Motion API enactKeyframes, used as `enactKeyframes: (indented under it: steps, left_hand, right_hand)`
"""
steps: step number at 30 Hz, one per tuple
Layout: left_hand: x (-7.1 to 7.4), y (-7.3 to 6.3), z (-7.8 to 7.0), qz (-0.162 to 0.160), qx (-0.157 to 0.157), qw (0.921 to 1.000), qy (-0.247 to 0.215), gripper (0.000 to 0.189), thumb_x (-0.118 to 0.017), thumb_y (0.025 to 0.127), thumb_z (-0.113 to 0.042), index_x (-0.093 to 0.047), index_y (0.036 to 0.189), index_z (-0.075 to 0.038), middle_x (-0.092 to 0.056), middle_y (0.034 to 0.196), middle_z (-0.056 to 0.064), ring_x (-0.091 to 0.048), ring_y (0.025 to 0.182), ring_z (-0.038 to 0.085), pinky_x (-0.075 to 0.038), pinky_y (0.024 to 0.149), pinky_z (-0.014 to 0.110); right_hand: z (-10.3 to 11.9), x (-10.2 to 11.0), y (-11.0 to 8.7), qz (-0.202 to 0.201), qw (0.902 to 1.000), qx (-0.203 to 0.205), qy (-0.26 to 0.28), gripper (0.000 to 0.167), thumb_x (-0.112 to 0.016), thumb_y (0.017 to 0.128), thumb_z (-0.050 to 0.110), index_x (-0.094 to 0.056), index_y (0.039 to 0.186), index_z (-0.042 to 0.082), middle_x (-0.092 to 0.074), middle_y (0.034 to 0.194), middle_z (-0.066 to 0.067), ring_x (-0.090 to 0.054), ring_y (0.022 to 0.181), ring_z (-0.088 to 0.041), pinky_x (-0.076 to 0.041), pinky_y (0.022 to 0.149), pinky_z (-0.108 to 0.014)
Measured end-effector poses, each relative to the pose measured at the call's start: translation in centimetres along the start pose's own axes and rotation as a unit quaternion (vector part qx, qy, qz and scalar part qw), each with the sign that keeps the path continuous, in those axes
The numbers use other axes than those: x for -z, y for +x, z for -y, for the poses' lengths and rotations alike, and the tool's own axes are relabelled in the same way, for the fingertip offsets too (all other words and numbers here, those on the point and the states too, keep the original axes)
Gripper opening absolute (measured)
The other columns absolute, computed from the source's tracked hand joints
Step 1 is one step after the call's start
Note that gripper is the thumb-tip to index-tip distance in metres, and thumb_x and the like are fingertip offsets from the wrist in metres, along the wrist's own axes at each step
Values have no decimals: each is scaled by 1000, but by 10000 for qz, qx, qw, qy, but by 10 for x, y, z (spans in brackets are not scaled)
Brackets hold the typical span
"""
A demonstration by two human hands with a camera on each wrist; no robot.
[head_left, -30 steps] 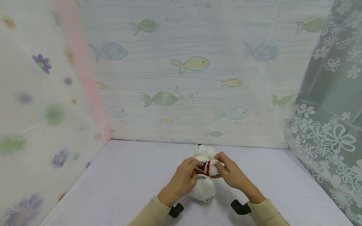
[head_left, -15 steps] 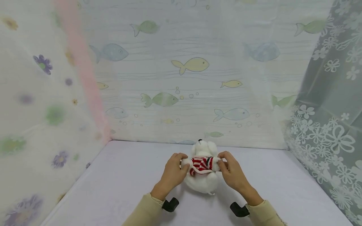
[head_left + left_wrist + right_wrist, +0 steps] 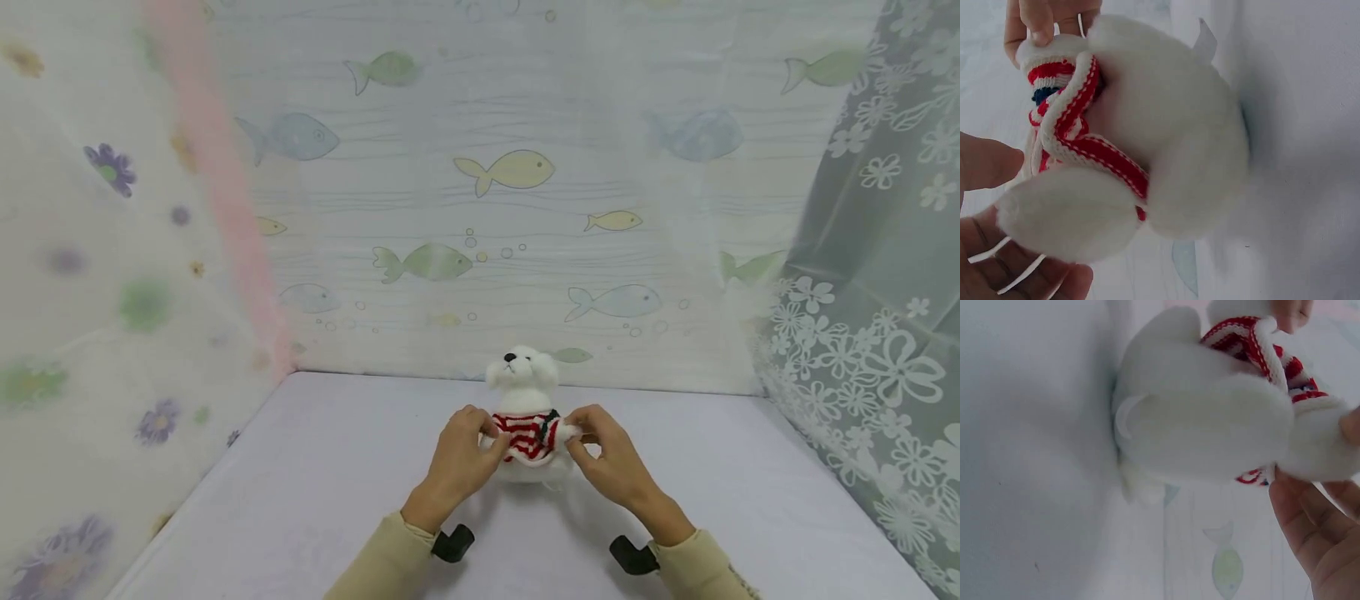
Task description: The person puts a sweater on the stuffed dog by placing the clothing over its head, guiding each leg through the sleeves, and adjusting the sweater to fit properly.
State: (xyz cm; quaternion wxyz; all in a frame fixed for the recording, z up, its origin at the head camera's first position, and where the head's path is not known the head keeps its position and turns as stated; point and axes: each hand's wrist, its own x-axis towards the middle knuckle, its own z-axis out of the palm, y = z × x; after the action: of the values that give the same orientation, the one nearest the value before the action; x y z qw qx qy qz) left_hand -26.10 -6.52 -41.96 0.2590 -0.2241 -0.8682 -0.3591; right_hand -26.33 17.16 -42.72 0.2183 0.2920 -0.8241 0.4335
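A white plush dog (image 3: 521,367) in a red-and-white striped knitted sweater (image 3: 531,435) sits upright on the table, its head raised and black nose showing. My left hand (image 3: 461,454) holds the dog's arm on the left; in the left wrist view its thumb and fingers lie on either side of that furry arm (image 3: 1072,212). On the other side, my right hand (image 3: 611,458) pinches the opposite arm (image 3: 1319,440) between thumb and fingers. The sweater's hem (image 3: 1110,159) is rucked above the round white belly.
White cloth covers the table (image 3: 360,467). A fish-print curtain (image 3: 525,250) hangs behind, with a flowered sheet (image 3: 112,333) at left and lacy grey fabric (image 3: 885,333) at right. Black wrist mounts (image 3: 453,543) jut from both sleeves.
My left hand has gone from the sweater's middle to the dog's arm on the left. The dog has tipped from leaning back to sitting upright. The right hand keeps its hold.
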Motion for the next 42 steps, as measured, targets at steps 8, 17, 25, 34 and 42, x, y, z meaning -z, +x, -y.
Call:
enactKeyframes:
  steps: [8,17,25,34,42]
  left_hand:
    - [-3,4,-5,-247,-849,9960,150,14,-75,81,-14,-66,91,-12,-59,88,-2,-52,82,14,-46,70,28]
    - [-11,17,-20,-59,-893,9938,663,28,-75,78,-14,-68,105,-10,-67,90,0,-59,82,16,-48,73,37]
    - [-11,20,-23,279,-378,9983,338,22,-70,79,-5,-66,100,-11,-65,81,0,-61,74,13,-49,68,31]
    - [-9,21,-20,-316,-508,9956,717,18,-67,78,-1,-63,93,-10,-61,76,-1,-55,66,15,-45,64,35]
    - [-8,20,-18,-63,-214,9992,323,12,-67,86,-5,-61,96,-8,-62,85,3,-58,74,15,-49,67,32]
  right_hand:
    - [3,-10,0,56,9982,569,-159,24,-70,85,2,-56,100,14,-54,99,6,-56,91,-9,-54,75,-28]
    - [9,-9,0,232,9963,823,-42,23,-71,84,2,-56,96,15,-54,97,7,-55,92,-9,-54,76,-29]
    - [12,-7,0,312,9963,795,-92,23,-70,84,1,-55,92,17,-53,95,7,-55,91,-8,-54,74,-28]
    - [8,-3,1,416,9934,1040,-250,26,-67,83,-6,-54,90,16,-52,94,8,-55,89,-9,-53,73,-30]
    - [7,7,3,658,9933,933,-191,32,-66,81,-13,-55,96,14,-55,97,5,-57,92,-12,-54,74,-31]
